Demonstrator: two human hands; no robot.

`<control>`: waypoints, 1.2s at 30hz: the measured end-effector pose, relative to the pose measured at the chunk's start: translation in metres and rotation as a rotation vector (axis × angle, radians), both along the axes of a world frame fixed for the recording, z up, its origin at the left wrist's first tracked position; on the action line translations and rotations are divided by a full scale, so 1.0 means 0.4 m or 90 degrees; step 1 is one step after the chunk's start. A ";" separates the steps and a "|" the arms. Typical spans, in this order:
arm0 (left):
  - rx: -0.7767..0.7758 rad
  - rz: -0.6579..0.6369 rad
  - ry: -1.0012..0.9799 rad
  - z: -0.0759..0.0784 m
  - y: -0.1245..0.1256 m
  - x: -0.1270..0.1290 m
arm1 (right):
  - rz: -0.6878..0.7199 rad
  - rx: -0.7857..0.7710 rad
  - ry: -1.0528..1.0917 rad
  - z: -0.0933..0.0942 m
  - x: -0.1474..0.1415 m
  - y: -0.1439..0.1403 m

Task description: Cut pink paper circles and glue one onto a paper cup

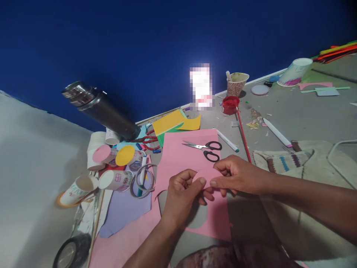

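Between my two hands is a small cut piece of pink paper [208, 176], its edges pinched from both sides. My left hand [184, 191] grips its left part with thumb and fingers. On the right edge, my right hand [237, 175] closes thumb against fingers. Below the hands lies a large pink sheet [181, 152] with a rounded cut-out. Black-handled scissors [205, 147] rest on that sheet just beyond my hands, blades pointing left. A capped white marker [227, 140] lies past the sheet's upper right corner.
Several paper cups [115, 180] and a grey tape roll [142, 180] crowd the left side. A dark flask [103, 111] leans by the blue wall. Red-handled pliers [149, 140] lie near yellow paper [170, 121]. A red paint pot [231, 105] and cloth bag [290, 167] are right.
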State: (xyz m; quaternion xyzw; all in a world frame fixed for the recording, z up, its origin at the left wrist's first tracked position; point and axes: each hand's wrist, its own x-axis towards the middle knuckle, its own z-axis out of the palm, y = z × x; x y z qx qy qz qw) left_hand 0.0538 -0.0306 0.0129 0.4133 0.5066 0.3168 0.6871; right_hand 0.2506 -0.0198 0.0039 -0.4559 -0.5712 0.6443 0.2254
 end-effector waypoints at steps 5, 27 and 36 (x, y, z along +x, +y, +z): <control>0.003 0.002 0.014 -0.004 -0.002 0.002 | 0.014 -0.024 0.012 -0.004 0.000 -0.001; 0.057 0.041 -0.017 0.019 -0.011 0.001 | -0.053 0.136 -0.035 -0.009 0.007 -0.010; 0.040 0.089 0.010 0.027 -0.013 0.008 | -0.059 0.192 -0.069 -0.012 0.001 -0.016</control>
